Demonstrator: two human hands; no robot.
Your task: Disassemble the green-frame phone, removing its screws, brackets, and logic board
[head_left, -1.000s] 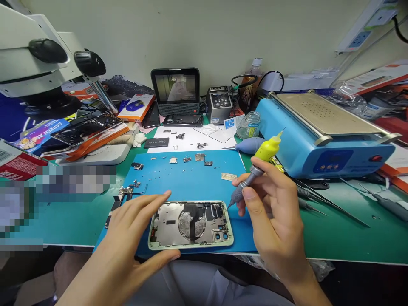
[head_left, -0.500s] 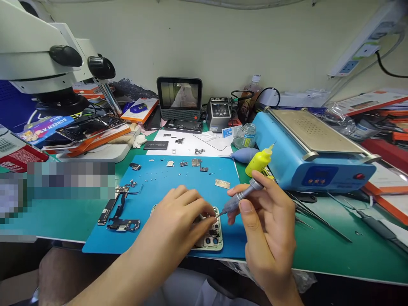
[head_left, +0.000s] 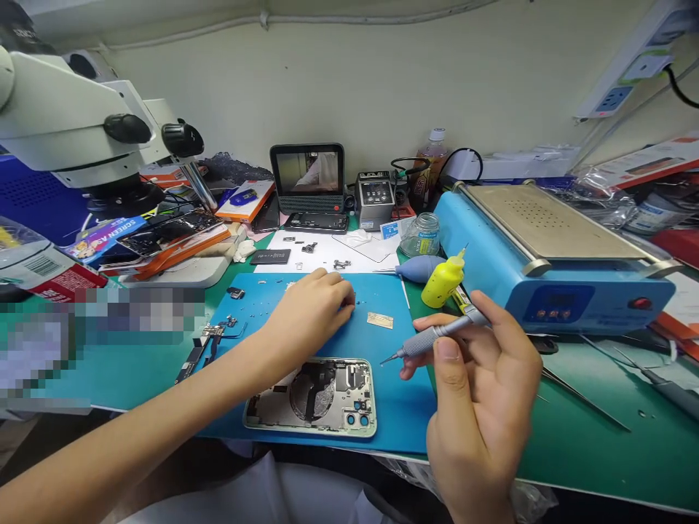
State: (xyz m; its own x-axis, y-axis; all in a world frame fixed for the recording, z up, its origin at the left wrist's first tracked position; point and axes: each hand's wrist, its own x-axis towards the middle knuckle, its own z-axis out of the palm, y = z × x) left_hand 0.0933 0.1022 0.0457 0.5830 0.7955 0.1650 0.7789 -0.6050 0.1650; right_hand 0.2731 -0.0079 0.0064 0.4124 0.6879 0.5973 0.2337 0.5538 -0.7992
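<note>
While my right hand [head_left: 480, 393] grips grey knurled screwdriver [head_left: 429, 340], pale-green phone shell [head_left: 314, 400] lies open near front edge of worktop [head_left: 601, 437], silvery inside, black strip crossing round patch; left hand [head_left: 317, 306] curled beyond, grasp unclear.

Relative to the mat [head_left: 403, 415]: phone shell [head_left: 314, 399] on its near part; battery [head_left: 271, 257] behind; screen [head_left: 309, 173] farther behind; microscope [head_left: 65, 120] behind-left; hotplate [head_left: 560, 251] and squeeze bottle [head_left: 442, 282] right.
</note>
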